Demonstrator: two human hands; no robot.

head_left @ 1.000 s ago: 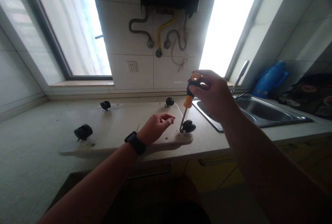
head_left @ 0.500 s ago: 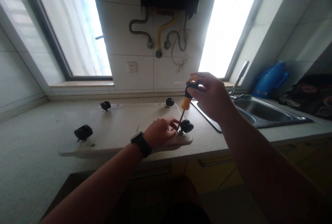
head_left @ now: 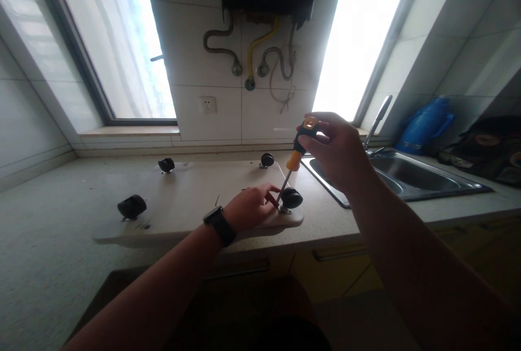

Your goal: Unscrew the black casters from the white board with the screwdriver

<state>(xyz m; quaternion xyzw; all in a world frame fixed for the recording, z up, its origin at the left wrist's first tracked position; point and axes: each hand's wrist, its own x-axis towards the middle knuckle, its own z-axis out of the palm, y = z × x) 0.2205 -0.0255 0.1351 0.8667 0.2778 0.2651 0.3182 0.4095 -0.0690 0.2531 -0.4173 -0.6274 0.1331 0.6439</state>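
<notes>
A pale board lies flat on the counter with a black caster wheel at each corner. My right hand grips the black and orange handle of a screwdriver, whose tip points down at the plate of the near right caster. My left hand, with a black watch on the wrist, rests on the board beside that caster; its fingers are pinched together at the screwdriver's tip, and what they hold is too small to make out.
Other casters sit at the near left, far left and far right corners. A steel sink with a tap lies to the right, a blue jug behind it. Pipes and a wall socket are on the tiled wall.
My left hand slid right across the board to the near right caster and pinched at the screwdriver tip. The screwdriver tilted slightly; the caster wheel swivelled a little.
</notes>
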